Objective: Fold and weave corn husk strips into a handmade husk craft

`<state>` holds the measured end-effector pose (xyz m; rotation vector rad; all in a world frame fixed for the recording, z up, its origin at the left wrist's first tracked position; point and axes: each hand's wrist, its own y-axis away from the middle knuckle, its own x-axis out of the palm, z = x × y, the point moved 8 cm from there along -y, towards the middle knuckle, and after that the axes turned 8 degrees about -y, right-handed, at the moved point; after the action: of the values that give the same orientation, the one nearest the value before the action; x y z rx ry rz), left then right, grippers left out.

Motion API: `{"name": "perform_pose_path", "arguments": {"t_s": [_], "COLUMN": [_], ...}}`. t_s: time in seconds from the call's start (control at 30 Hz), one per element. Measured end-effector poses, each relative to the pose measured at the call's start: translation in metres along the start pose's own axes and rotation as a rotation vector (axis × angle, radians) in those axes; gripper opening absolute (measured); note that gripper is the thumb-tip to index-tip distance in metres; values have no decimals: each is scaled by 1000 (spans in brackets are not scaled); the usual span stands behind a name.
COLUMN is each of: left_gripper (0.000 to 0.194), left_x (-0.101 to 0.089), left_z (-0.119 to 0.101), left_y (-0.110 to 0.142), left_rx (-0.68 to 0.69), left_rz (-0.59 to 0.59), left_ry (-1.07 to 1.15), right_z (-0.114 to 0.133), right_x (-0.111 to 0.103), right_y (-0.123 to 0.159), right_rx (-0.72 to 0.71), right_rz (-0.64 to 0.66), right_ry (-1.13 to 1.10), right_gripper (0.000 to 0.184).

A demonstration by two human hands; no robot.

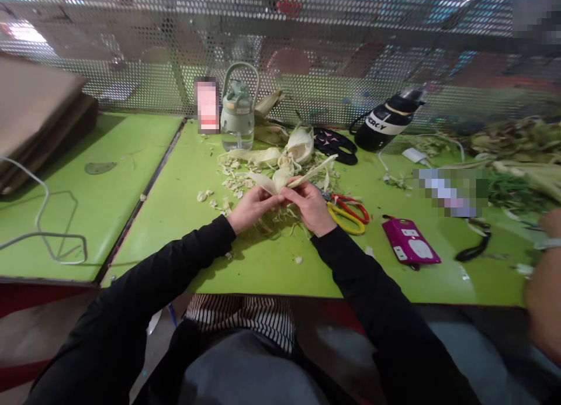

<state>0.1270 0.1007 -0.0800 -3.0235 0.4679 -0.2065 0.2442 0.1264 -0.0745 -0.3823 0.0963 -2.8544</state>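
Pale corn husk (280, 179) is pinched between both my hands over the green table, its leaves fanning out left and right. My left hand (254, 207) has its fingers closed on the lower left side, and my right hand (309, 205) grips the right side, thumbs close together. Just beyond lie more husk pieces (258, 156) and a rounded whitish husk bundle (300, 144). Small cut scraps (234, 183) are scattered around and under my hands. Scissors (350, 215) with red and yellow handles rest beside my right hand, their blades partly hidden.
A pale green bottle (238, 116), a blurred phone-like object (207, 107) and a black bottle (388, 121) stand along the perforated metal screen (307, 54). To the right are a magenta power socket (411, 241) and another person's arm (546, 282). Brown cardboard (39, 113) is at left.
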Motion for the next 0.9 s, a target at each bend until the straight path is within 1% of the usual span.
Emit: {"name": "perform_pose_path", "arguments": {"t_s": [0.07,0.17,0.23,0.27,0.33,0.4,0.5,0.57,0.67,0.73,0.83,0.9], "left_gripper": [27,27,26,26,26,28,33,33,28,28,31,31], "left_x": [-1,-5,-7,-8,-7,-3,6,11,10,7,6,7], "left_z": [1,6,7,6,6,6,6,6,8,8,9,10], "left_y": [2,2,2,1,1,1,4,5,6,6,6,6], "left_rx": [-38,-104,-118,-115,-107,-113,-127,-143,-184,-193,-191,-182], "left_rz": [-23,-89,-121,-129,-118,-76,27,62,16,-23,-49,-55], "left_ry": [25,62,71,73,81,75,37,47,84,68,44,68], "right_z": [5,9,9,6,-1,-7,-5,-4,-5,-4,-2,-1], "right_x": [2,2,0,-1,0,1,0,-2,-5,-7,-8,-7], "right_y": [1,0,0,0,0,1,2,3,3,2,1,1], "right_rx": [-7,-26,-24,0,80,136,104,71,51,34,18,25], "right_rz": [5,-6,-25,-28,-21,-14,-50,-63,-59,-68,-88,-101], "right_ry": [-9,-15,8,26,31,-19,-88,-67,0,19,0,-16], "right_gripper": [40,43,45,46,50,51,49,46,47,49,50,50]}}
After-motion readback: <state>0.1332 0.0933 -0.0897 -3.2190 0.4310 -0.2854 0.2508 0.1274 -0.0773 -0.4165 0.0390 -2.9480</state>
